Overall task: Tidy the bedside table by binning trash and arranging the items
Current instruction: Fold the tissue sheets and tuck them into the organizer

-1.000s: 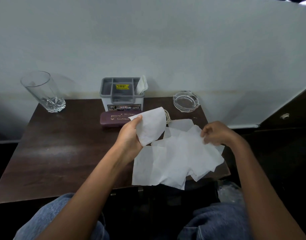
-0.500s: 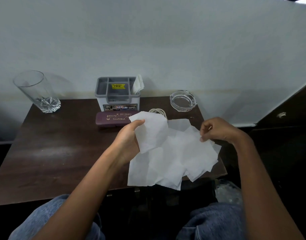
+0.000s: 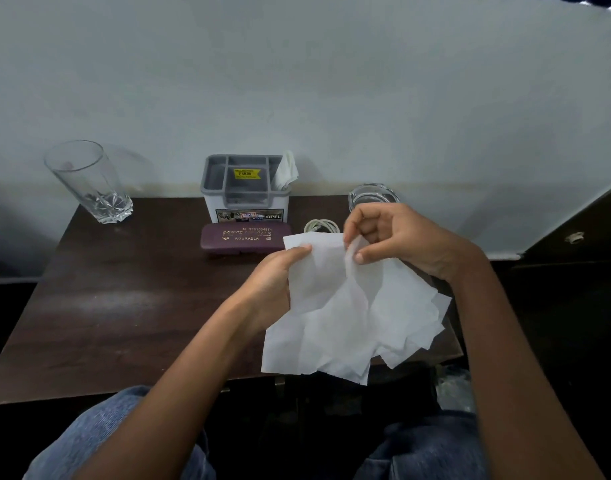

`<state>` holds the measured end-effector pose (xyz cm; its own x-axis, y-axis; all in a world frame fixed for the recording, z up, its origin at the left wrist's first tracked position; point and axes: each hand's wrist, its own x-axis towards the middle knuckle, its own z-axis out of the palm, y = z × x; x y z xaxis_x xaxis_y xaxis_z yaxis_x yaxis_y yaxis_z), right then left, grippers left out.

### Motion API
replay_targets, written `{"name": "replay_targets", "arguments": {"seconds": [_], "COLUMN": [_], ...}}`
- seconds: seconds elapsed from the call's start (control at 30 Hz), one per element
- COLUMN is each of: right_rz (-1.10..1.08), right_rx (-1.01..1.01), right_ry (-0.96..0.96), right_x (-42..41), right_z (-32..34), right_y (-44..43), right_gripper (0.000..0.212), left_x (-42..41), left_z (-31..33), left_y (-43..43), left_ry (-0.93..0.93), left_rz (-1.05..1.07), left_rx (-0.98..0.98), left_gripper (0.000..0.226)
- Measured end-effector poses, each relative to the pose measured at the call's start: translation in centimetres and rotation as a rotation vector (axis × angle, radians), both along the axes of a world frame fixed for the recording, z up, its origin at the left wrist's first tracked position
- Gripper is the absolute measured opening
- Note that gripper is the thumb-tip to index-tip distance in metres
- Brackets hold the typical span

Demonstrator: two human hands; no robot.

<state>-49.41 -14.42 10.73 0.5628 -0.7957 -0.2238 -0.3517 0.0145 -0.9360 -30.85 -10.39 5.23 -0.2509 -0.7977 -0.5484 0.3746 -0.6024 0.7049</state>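
Several white paper tissues (image 3: 352, 317) lie bunched at the right front of the dark wooden bedside table (image 3: 124, 292), overhanging its front edge. My left hand (image 3: 272, 289) grips the left side of the top tissue, thumb along its upper edge. My right hand (image 3: 394, 240) pinches a fold of the same tissue between thumb and fingers, just right of the left hand. A maroon spectacle case (image 3: 243, 237) lies in front of a grey and white organiser box (image 3: 246, 188). A coiled white cable (image 3: 321, 226) peeks out behind the tissues.
A tall empty glass (image 3: 89, 181) stands at the table's back left corner. A clear glass ashtray (image 3: 371, 197) sits at the back right, partly behind my right hand. A tissue (image 3: 286, 169) sticks up from the organiser's right slot. Dark furniture (image 3: 574, 254) stands on the right.
My right hand has moved left and up from the pile's right side to the tissue held by my left hand and now pinches it. The tissues are gathered closer together.
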Motion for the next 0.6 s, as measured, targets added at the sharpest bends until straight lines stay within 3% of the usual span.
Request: {"name": "replay_targets", "arguments": {"seconds": [0.1, 0.33, 0.5, 0.6], "right_rz": [-0.011, -0.034, 0.001, 0.040], "right_rx": [-0.083, -0.127, -0.122, -0.098], "right_ry": [0.126, 0.157, 0.185, 0.186], "right_x": [2.0, 3.4, 3.6, 3.6], "right_z": [-0.3, -0.7, -0.9, -1.0], "right_y": [-0.1, 0.1, 0.1, 0.1], "right_gripper": [0.030, 0.035, 0.038, 0.041], "left_x": [0.0, 0.6, 0.8, 0.9], "left_z": [0.2, 0.3, 0.6, 0.4], "left_y": [0.3, 0.3, 0.7, 0.8], "left_ry": [0.015, 0.094, 0.104, 0.080], "left_rz": [-0.158, -0.339, -0.432, -0.456], "left_rx": [0.022, 0.093, 0.051, 0.039], "left_gripper": [0.036, 0.063, 0.029, 0.024]}}
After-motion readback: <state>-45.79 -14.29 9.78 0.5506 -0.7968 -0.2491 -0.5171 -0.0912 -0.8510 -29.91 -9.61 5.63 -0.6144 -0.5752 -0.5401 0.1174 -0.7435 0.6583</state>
